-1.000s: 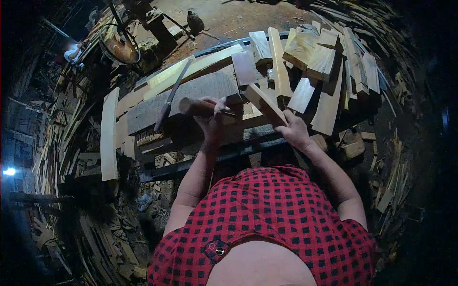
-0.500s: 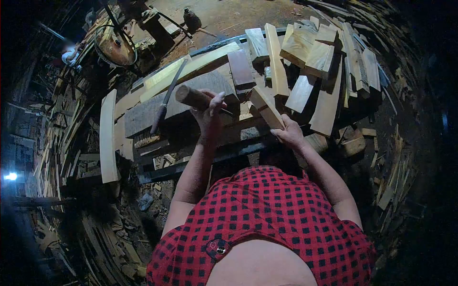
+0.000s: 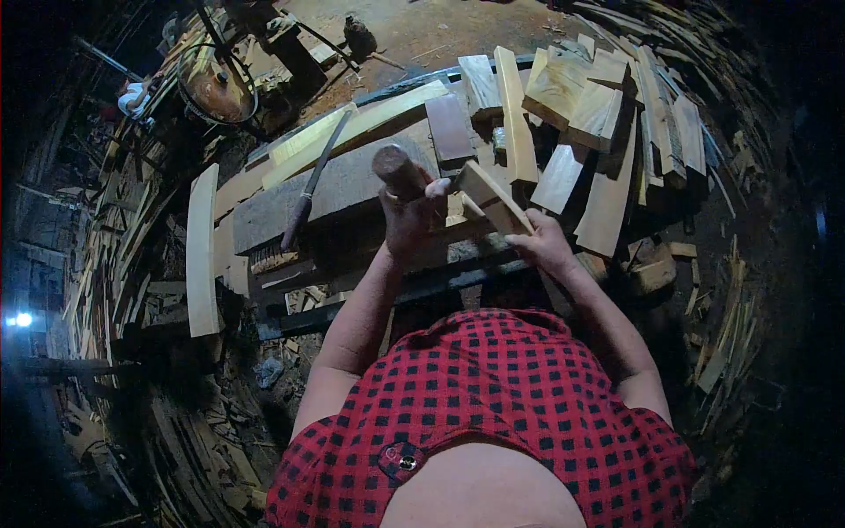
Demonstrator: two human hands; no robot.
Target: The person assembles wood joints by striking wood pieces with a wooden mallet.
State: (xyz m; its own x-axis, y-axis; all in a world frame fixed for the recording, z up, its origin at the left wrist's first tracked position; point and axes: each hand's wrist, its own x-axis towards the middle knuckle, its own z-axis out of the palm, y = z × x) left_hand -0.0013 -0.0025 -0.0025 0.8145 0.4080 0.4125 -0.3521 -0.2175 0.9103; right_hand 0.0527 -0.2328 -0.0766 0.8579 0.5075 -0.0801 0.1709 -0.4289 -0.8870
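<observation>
My left hand (image 3: pixel 412 216) is wrapped round a thick, round wooden handle (image 3: pixel 398 169), whose blunt end points up toward the camera. The tool's far end is hidden behind the fingers, close to a small wooden block (image 3: pixel 495 195). That block is tilted, its lower right end gripped by my right hand (image 3: pixel 546 244). Beneath both hands lies the wood-strewn workbench (image 3: pixel 475 271). Left of my left hand, a long tool with a dark handle (image 3: pixel 297 220) rests across a wide grey board (image 3: pixel 352 180).
Cut wood pieces (image 3: pixel 563 88) are piled at the bench's right side. A curved pale board (image 3: pixel 202 251) stands at its left end. Beyond the bench is a round metal pan (image 3: pixel 216 92). Wood scraps (image 3: pixel 726 326) cover the floor, and part of a person (image 3: pixel 134 99) shows far left.
My left hand has moved right with the handle, which now points more toward the camera. The block in my right hand has turned, showing a narrower edge. The view has shifted slightly.
</observation>
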